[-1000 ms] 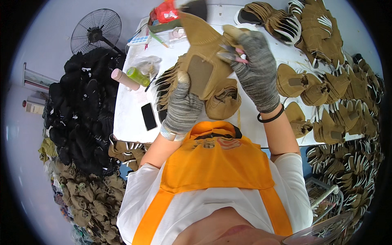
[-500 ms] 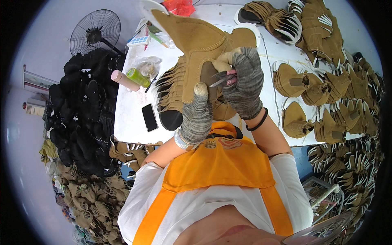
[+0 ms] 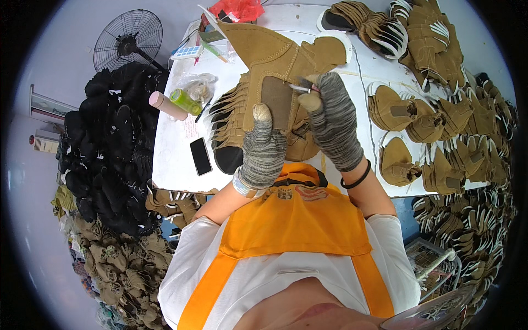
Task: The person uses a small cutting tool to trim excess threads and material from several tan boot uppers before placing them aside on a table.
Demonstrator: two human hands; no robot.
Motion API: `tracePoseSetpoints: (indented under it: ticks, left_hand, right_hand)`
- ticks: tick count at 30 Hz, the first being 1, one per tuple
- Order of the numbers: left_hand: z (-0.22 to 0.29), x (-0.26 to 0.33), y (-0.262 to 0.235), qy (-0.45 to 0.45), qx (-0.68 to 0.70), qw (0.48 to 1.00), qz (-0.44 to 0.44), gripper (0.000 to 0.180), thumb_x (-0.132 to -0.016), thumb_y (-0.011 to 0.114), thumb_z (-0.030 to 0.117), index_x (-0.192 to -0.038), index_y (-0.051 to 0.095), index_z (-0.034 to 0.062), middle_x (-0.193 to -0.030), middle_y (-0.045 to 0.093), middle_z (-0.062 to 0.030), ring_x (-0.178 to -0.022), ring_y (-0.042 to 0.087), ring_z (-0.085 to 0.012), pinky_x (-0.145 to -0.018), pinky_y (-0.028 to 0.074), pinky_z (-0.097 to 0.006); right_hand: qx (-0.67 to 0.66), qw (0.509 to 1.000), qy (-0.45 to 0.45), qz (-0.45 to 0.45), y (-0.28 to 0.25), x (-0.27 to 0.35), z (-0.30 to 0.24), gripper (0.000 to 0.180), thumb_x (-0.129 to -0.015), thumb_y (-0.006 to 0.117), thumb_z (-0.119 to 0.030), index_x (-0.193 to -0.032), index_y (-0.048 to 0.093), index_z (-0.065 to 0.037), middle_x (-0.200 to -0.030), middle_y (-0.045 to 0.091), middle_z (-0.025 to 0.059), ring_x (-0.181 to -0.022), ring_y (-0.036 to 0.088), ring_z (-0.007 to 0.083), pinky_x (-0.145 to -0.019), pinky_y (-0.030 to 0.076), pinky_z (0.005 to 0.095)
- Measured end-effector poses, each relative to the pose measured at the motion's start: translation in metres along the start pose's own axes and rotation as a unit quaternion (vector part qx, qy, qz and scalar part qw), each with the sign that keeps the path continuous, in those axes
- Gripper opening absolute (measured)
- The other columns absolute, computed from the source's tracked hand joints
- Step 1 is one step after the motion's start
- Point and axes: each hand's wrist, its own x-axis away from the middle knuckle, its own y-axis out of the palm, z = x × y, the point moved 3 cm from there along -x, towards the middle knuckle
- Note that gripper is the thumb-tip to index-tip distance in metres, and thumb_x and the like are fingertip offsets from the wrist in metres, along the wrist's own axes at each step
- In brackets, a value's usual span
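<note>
Toward twelve o'clock from the orange apron (image 3: pixel 291 231), a tan shoe upper (image 3: pixel 267 63) is held up over the white desk (image 3: pixel 173 157), its dark patch (image 3: pixel 278 99) facing the person. It looks light, soft and suede-like, with enough body to keep its stitched shape, yet likely to flop toward ten and two o'clock, where white edging (image 3: pixel 348 48) shows. The nap should grip rather than slip, and nothing about it seems fragile, though a stray blade could nick it. Probably the best hold is the lower part at eight o'clock of the patch, where the gloved left hand (image 3: pixel 264 151) pinches it, thumb in front; the fingers behind are hidden. Closed around a small cutting tool (image 3: pixel 300 88), the gloved right hand (image 3: pixel 336 118) sits near three o'clock of the patch, the metal tip close to its edge. As for writing, the apron bears dark and red printing (image 3: pixel 311 193), too creased to make out; a sheet of paper (image 3: pixel 188 128) at eight o'clock from the upper carries faint reddish lines, too small to read
</note>
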Motion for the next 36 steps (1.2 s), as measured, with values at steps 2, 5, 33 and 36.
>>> tracePoseSetpoints:
  ticks: [2,5,33,36]
  left_hand:
    - [0.000,0.000,0.004,0.023,0.005,1.000,0.000,0.075,-0.085,0.053,0.058,-0.130,0.039,-0.0008,-0.121,0.051,-0.0122,-0.110,0.051,-0.0189,-0.095,0.043,-0.031]
    - [0.002,0.001,0.007,0.038,-0.050,0.998,0.014,0.079,-0.084,0.049,0.062,-0.129,0.039,-0.0025,-0.120,0.051,-0.0130,-0.108,0.052,-0.0187,-0.092,0.045,-0.031]
    - [-0.001,-0.005,0.007,0.083,-0.201,0.971,0.099,0.071,-0.078,0.055,0.068,-0.106,0.055,0.0024,-0.080,0.056,-0.0012,-0.062,0.052,-0.0083,-0.049,0.040,-0.021]
    - [-0.005,-0.009,0.002,0.063,-0.198,0.974,0.090,0.071,-0.078,0.055,0.068,-0.108,0.053,0.0034,-0.078,0.056,-0.0009,-0.059,0.050,-0.0082,-0.046,0.039,-0.021]
  right_hand:
    - [0.058,0.998,-0.001,0.025,0.008,0.008,0.002,0.026,-0.081,0.065,-0.021,-0.101,0.057,-0.008,-0.091,0.055,0.0092,-0.080,0.057,0.0270,-0.069,0.048,0.0349]
    - [0.107,0.993,-0.047,0.017,0.008,0.005,0.001,0.014,-0.077,0.067,-0.019,-0.090,0.063,-0.016,-0.091,0.055,0.0073,-0.079,0.057,0.0248,-0.067,0.048,0.0329]
    - [-0.103,0.991,0.045,0.075,0.005,0.019,0.048,0.018,-0.087,0.060,-0.017,-0.100,0.057,-0.005,-0.095,0.057,0.0085,-0.087,0.057,0.0230,-0.080,0.047,0.0325]
    - [-0.165,0.967,0.143,0.133,-0.005,0.013,0.044,0.029,-0.086,0.064,-0.023,-0.106,0.055,-0.004,-0.096,0.057,0.0069,-0.088,0.056,0.0177,-0.080,0.046,0.0289]
